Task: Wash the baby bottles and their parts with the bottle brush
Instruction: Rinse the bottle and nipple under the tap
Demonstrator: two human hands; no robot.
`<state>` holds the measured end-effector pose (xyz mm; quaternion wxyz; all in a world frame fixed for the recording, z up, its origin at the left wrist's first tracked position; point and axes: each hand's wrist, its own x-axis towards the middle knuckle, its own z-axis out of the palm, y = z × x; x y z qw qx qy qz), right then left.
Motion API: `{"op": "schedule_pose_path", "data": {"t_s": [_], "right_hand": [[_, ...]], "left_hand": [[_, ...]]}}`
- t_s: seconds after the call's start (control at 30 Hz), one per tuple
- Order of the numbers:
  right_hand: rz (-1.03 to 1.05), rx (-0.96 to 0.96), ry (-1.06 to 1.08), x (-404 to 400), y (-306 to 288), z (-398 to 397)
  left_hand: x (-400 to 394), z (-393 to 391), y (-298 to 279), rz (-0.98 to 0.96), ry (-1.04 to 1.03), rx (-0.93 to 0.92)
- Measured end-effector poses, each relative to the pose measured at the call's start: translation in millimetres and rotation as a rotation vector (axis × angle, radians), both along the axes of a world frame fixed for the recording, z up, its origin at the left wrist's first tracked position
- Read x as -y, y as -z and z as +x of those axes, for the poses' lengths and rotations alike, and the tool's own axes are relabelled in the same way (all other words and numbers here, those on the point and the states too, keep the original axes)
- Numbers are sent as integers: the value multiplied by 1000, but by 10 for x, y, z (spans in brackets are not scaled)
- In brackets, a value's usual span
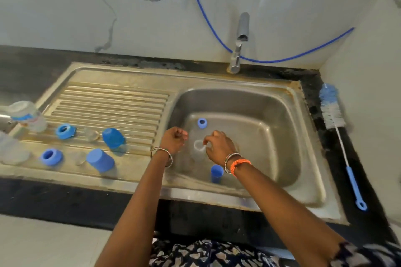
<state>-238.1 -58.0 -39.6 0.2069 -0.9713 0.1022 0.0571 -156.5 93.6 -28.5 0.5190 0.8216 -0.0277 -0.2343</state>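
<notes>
Upright, mouth skyward: clear bottle [199, 151] in sink [282, 115], right hand [219, 146] grip pinching its rim, left hand [173, 140] curled, empty.

Two bare forearms enter from the lower edge. The left hand [173, 139] has thin metal bangles [161, 155] at its wrist, one carrying small multicoloured beads. The right hand [219, 146] has similar thin bangles [230, 159] at its wrist, and just behind them a braided orange band [239, 165]. At the bottom edge shows a garment [208, 253] of dark fabric printed with pale, irregular patches; a sleeve [368, 254] of the same print covers the right upper arm.
</notes>
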Motion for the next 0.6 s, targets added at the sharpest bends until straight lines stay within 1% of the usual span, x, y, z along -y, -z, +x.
{"op": "schedule_pose_path", "data": {"t_s": [0.1, 0.13, 0.2, 0.27, 0.33, 0.37, 0.43, 0.47, 0.5, 0.57, 0.6], "right_hand": [[-25, -137, -54, -128, 266, 160], [-19, -159, -41, -143, 316, 173], [20, -143, -4, -160, 365, 203], [109, -40, 102, -101, 339, 242], [261, 95, 276, 31, 212, 275], [327, 158, 326, 123, 146, 303], [467, 202, 391, 331, -46, 356], [559, 201, 426, 420, -159, 377], [671, 203, 449, 521, -249, 412], [856, 176, 470, 681, -411, 488], [904, 154, 464, 761, -476, 535]], "left_hand": [[-80, 54, 45, -69, -11, -56], [-79, 66, 47, -88, -18, -68], [-71, 91, 59, -103, -25, -70], [-16, 129, 78, -73, -19, -47], [100, 169, 46, -24, 11, 34], [177, 187, 15, -19, 14, 75], [370, 189, -85, -57, -12, 85], [463, 175, -134, -95, -25, 49], [569, 159, -182, -149, -41, -36], [748, 144, -208, -333, -94, -308], [817, 156, -213, -436, -129, -400]]}}
